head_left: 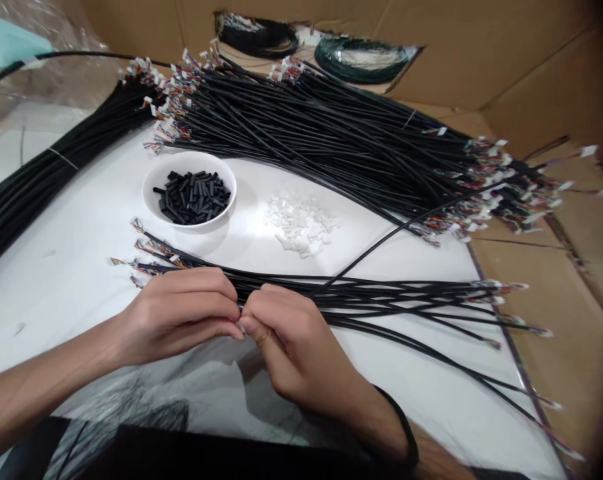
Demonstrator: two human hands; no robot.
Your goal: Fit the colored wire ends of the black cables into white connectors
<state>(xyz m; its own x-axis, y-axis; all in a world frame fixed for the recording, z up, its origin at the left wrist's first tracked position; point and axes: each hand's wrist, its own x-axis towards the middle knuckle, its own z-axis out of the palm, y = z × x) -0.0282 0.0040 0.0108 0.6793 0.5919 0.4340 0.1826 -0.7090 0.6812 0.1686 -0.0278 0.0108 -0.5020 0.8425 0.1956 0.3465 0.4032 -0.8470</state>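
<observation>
My left hand and my right hand meet at the near middle of the white table, fingertips pinched together on something tiny I cannot make out. A black cable runs from the pinch up to the right. Just behind my hands lies a small bunch of black cables with coloured wire ends. A white bowl of short black tube pieces stands behind the left hand. A heap of small white connectors lies to the bowl's right.
A big pile of black cables with connector ends spans the back. A tied bundle of black cables runs along the left. Cardboard walls with coiled wire bundles stand behind and to the right.
</observation>
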